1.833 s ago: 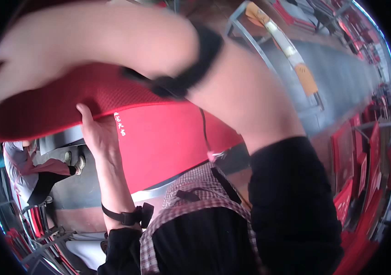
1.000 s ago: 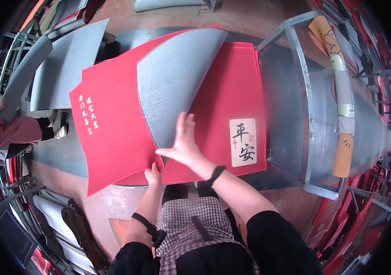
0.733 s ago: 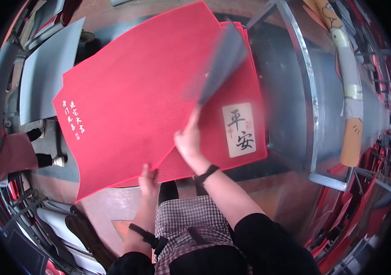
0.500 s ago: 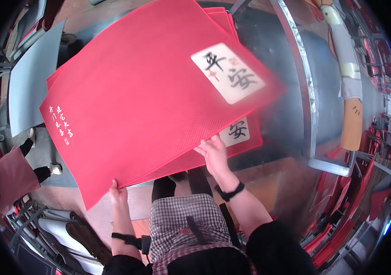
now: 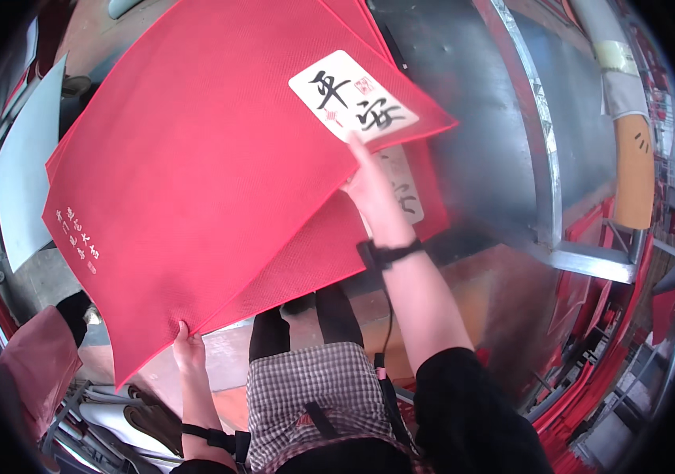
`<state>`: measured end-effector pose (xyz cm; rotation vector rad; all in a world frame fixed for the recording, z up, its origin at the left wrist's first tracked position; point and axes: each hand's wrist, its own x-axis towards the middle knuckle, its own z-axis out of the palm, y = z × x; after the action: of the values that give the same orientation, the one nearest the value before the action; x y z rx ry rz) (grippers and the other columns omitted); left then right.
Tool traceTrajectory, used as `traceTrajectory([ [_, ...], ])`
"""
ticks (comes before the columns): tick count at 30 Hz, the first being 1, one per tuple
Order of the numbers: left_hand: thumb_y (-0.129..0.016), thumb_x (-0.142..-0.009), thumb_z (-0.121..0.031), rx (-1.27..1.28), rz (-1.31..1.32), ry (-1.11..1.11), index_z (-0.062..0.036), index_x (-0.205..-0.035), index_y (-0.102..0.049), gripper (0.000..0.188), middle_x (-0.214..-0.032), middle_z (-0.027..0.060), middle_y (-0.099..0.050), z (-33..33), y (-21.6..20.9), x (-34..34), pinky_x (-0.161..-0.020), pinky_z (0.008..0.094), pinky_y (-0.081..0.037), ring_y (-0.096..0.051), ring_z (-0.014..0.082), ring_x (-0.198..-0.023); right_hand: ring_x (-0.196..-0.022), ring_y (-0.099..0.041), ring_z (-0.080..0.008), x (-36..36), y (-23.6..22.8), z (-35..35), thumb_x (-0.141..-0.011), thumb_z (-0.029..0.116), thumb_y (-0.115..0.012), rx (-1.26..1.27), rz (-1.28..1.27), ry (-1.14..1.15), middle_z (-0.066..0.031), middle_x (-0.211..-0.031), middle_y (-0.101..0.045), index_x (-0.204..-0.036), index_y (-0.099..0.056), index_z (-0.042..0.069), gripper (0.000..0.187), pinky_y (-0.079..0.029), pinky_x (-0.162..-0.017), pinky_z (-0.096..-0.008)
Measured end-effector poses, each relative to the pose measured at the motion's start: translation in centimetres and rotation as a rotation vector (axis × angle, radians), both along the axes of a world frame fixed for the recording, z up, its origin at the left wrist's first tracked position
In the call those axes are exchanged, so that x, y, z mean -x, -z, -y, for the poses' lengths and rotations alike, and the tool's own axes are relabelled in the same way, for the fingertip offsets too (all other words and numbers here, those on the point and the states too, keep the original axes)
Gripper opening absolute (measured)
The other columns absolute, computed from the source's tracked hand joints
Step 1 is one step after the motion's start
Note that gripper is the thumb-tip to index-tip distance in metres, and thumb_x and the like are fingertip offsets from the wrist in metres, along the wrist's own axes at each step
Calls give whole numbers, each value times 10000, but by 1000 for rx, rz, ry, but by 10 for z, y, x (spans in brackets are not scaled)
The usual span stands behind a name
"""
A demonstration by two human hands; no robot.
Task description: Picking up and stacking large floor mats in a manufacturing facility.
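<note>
A large red mat (image 5: 195, 150) with a white lettered panel (image 5: 353, 93) and small white characters lies askew over another red mat (image 5: 314, 245), whose own white panel (image 5: 407, 186) is partly covered. My left hand (image 5: 188, 347) pinches the near edge of the top mat close to its left corner, thumb on the upper face. Along the right part of that same edge, my right hand (image 5: 367, 183) grips the mat, one digit stretched over the top by the white panel and the other fingers mostly hidden.
Beneath the mats is a dark grey table (image 5: 456, 95), bordered on the right by a metal bar frame (image 5: 543, 134). A cardboard tube (image 5: 634, 170) lies beyond the frame. At the left stand a pale sheet (image 5: 29, 170) and a person in pink clothing (image 5: 41, 367).
My right hand has slid farther up the mat's edge toward the white panel. The top mat has shifted left in view, while my left hand keeps its pinch.
</note>
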<state>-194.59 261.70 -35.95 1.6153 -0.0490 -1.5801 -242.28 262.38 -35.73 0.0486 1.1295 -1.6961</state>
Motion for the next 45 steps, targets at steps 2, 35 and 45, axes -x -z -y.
traceTrajectory([
  [2,-427,-884,-17,-11,-59,13,25,-1129,-448,250,-1097,140,-532,3,2,14,-837,324,-498,-552,225,-961,-1076,-450,-211,22,37,0,-762,119,-644,-286,-39,155,-123,-1219,-426,-1262,-313,43,605,-395,-854,-424],
  [35,-450,-859,15,-18,131,-60,-77,-1179,-438,334,-1149,90,-489,-18,-4,-37,-930,391,-391,-490,229,-1026,-1133,-432,-235,-89,56,-205,-873,157,-498,-242,248,252,-78,-1234,-456,-1252,-378,71,407,-334,-976,-416],
  [45,-447,-888,-136,-217,270,164,-64,-1113,-443,236,-1007,86,-543,-71,78,-109,-827,396,-417,-538,213,-925,-1158,-402,-321,55,49,-188,-706,157,-685,-1053,-1531,21,-243,-1218,-425,-1195,-372,-94,632,-319,-964,-378],
])
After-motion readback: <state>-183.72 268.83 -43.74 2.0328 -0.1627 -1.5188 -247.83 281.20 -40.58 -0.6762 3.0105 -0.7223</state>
